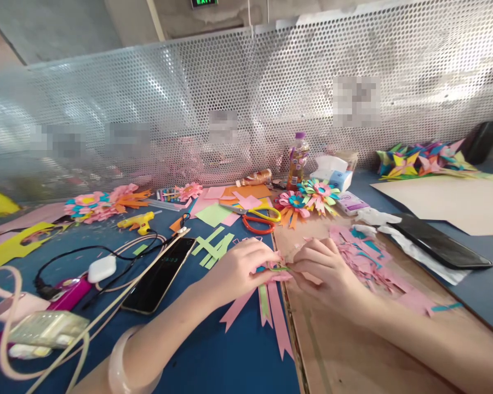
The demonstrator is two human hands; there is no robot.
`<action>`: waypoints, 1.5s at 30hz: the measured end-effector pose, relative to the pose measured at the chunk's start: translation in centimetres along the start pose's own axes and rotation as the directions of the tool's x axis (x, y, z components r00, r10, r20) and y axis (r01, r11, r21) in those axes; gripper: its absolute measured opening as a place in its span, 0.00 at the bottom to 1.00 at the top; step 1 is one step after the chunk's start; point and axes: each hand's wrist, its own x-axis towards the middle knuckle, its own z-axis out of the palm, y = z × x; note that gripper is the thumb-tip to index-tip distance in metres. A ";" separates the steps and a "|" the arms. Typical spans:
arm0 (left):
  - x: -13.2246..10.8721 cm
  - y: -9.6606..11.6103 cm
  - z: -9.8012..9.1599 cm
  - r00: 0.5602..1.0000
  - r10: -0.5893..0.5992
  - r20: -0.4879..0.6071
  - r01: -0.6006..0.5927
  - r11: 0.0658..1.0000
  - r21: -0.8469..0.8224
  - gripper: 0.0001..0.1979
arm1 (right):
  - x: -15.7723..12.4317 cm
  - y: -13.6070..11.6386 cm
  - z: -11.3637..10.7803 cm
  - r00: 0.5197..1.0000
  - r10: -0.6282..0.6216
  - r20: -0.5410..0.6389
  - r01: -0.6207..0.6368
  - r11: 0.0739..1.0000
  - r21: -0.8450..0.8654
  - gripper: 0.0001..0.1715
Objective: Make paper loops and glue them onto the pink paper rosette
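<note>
My left hand (246, 265) is closed on a pink paper flower (280, 275) with pink and green ribbon tails hanging toward me. From the right, my right hand (322, 268) pinches a thin green paper strip (278, 268) at the flower's edge. The fingers cover most of the flower. Beyond my hands lie scissors (261, 218) with yellow and red handles. Green paper strips (213, 249) are spread left of my left hand. Pink and blue paper scraps (365, 257) lie in a heap on the cardboard (324, 339), right of my right hand.
A phone (160, 276), cables and a white earphone case (102, 268) lie at left, near a yellow glue gun (136, 222). Finished paper flowers (318, 194), a drink bottle (298, 158) and a tissue pack (332, 174) stand toward the back. A perforated metal panel (230, 82) bounds the table.
</note>
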 end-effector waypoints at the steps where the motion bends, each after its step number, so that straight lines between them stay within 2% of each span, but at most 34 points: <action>1: 0.0 -0.1 0.0 1.000 -0.003 0.003 0.003 1.000 0.002 0.09 | 0.0 0.1 0.0 1.000 0.006 0.004 -0.006 1.000 -0.008 0.05; 5: 0.0 -0.3 -0.2 0.999 -0.019 0.025 0.019 1.000 0.008 0.08 | -0.1 0.4 0.0 0.999 0.036 0.021 -0.034 0.997 -0.074 0.04; 8: 0.0 -0.3 -0.4 1.000 -0.019 0.022 0.019 1.000 0.005 0.07 | -0.1 0.3 0.0 1.000 0.013 0.018 -0.011 0.995 -0.101 0.05; 13: 0.0 0.1 -0.2 1.000 -0.027 0.007 0.027 1.000 0.008 0.11 | -0.3 0.2 0.1 1.000 -0.009 -0.006 0.009 0.996 -0.085 0.04; 22: -0.1 0.1 0.2 0.998 -0.012 0.069 0.009 0.999 0.041 0.10 | -0.1 0.0 0.1 0.997 0.001 0.083 -0.003 1.000 0.014 0.08; 28: -0.1 -0.2 0.0 0.999 -0.005 0.044 0.003 0.999 0.044 0.09 | -0.2 0.5 0.1 0.994 0.025 0.103 -0.024 1.000 -0.010 0.03; 31: 0.0 -0.3 -0.2 0.998 -0.010 0.069 0.005 0.998 0.069 0.08 | -0.2 1.0 0.2 0.993 0.029 0.117 -0.024 0.999 -0.043 0.07; 33: 0.0 -0.3 -0.2 0.997 -0.018 0.077 0.013 0.997 0.071 0.09 | -0.3 1.2 0.2 0.994 0.015 0.107 -0.007 0.998 -0.067 0.09; 38: -0.2 -0.4 0.0 0.999 -0.010 0.038 0.007 0.995 0.096 0.15 | -0.3 0.8 0.3 0.997 -0.062 0.048 0.064 0.996 -0.062 0.03; 41: -0.3 -0.6 0.2 0.999 -0.033 0.010 0.031 0.989 0.146 0.18 | -0.4 0.6 0.4 0.999 -0.003 0.032 0.005 0.999 -0.047 0.05; 45: -0.5 -0.6 0.3 0.995 -0.068 0.069 0.055 0.983 0.174 0.23 | -0.3 0.5 0.5 0.999 0.035 0.013 -0.034 0.999 -0.033 0.07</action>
